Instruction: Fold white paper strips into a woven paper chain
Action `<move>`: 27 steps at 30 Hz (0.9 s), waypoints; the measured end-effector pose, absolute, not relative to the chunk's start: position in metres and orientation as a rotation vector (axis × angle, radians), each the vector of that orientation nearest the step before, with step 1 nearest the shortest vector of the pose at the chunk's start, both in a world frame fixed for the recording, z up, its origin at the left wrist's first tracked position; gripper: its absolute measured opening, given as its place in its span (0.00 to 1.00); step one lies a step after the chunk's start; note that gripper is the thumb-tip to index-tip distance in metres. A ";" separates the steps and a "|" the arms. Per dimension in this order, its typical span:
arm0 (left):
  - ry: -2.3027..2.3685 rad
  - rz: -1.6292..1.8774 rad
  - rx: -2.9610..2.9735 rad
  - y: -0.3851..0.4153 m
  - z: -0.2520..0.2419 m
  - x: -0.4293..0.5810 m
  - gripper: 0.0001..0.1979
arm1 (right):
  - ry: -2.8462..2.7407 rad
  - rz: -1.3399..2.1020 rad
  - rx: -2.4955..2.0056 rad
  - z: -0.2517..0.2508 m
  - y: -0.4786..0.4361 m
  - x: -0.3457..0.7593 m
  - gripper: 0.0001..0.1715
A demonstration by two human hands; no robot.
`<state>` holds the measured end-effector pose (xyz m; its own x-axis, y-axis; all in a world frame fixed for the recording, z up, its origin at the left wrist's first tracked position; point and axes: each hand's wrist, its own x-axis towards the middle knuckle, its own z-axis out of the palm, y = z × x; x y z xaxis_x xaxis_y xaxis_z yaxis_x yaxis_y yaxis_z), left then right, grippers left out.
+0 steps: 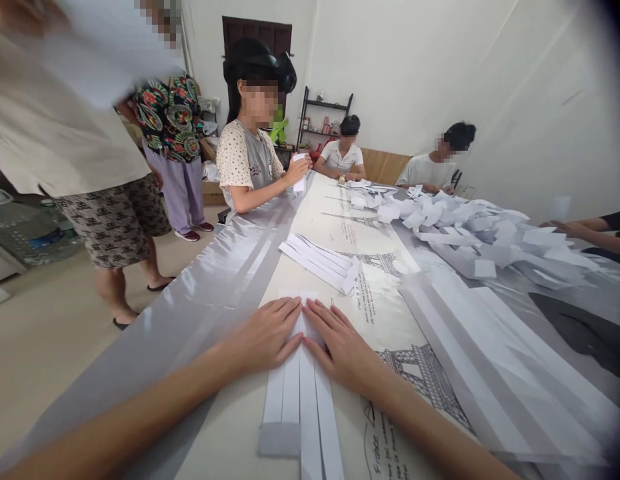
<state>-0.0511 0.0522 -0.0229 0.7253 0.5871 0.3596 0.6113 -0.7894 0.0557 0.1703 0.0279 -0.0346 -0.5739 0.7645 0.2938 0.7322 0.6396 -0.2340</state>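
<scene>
Several long white paper strips [309, 407] lie side by side on the printed tablecloth [230, 433] in front of me. My left hand [270, 333] rests flat across their far part from the left, fingers stretched out. From the right, my right hand [343, 340] lies on the same strips with its fingers spread, and the fingertips of both hands nearly meet. A small grey-white piece [280, 439] covers the near end of the left strips. Beyond my hands sits another bundle of white strips [320, 261].
Long white sheets [505, 373] lie at the right, behind them a heap of paper pieces [470, 227]. A dark flat item [585, 333] is at the far right. Several people are around the table; one at the left holds folded paper [299, 175].
</scene>
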 end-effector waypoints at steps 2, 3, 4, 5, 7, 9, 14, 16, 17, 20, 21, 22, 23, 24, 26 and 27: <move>-1.005 -0.523 -2.855 0.052 -0.022 -0.051 0.25 | -2.498 0.111 -1.193 -0.035 0.027 0.170 0.34; -1.008 -0.504 -2.857 0.051 -0.021 -0.051 0.26 | -2.501 0.108 -1.199 -0.036 0.027 0.169 0.34; -1.007 -0.489 -2.862 0.051 -0.020 -0.051 0.26 | -2.508 0.108 -1.205 -0.036 0.027 0.169 0.34; -1.004 -0.484 -2.871 0.050 -0.019 -0.051 0.27 | -2.514 0.109 -1.211 -0.036 0.027 0.169 0.34; -0.996 -0.485 -2.900 0.049 -0.016 -0.052 0.29 | -2.523 0.108 -1.224 -0.037 0.027 0.169 0.34; -0.993 -0.465 -2.929 0.047 -0.014 -0.053 0.33 | -2.525 0.106 -1.237 -0.038 0.028 0.169 0.34; -1.008 -0.348 -2.941 0.045 -0.014 -0.055 0.38 | -2.512 0.107 -1.239 -0.039 0.029 0.168 0.33; -0.998 -0.349 -2.936 0.045 -0.014 -0.055 0.37 | -2.490 0.099 -1.220 -0.036 0.030 0.169 0.33; -0.993 -0.350 -2.933 0.045 -0.014 -0.055 0.37 | -2.484 0.096 -1.197 -0.034 0.029 0.170 0.32; -0.997 -0.329 -2.924 0.045 -0.014 -0.055 0.37 | -2.511 0.125 -1.094 -0.023 0.017 0.177 0.27; -1.005 -0.315 -2.919 0.044 -0.013 -0.055 0.37 | -2.527 0.152 -1.062 -0.019 0.011 0.180 0.25; -1.013 -0.290 -2.916 0.044 -0.013 -0.055 0.37 | -2.535 0.171 -1.031 -0.016 0.003 0.183 0.22; -1.023 -0.258 -2.914 0.045 -0.013 -0.054 0.38 | -2.549 0.191 -0.979 -0.014 -0.006 0.186 0.19; -1.035 -0.222 -2.911 0.045 -0.012 -0.054 0.39 | -2.567 0.210 -0.899 -0.012 -0.015 0.188 0.18; -1.054 -0.159 -2.906 0.045 -0.012 -0.054 0.41 | -2.583 0.241 -0.757 -0.011 -0.031 0.189 0.15; -1.059 -0.141 -2.904 0.045 -0.012 -0.053 0.41 | -2.587 0.257 -0.725 -0.011 -0.036 0.189 0.14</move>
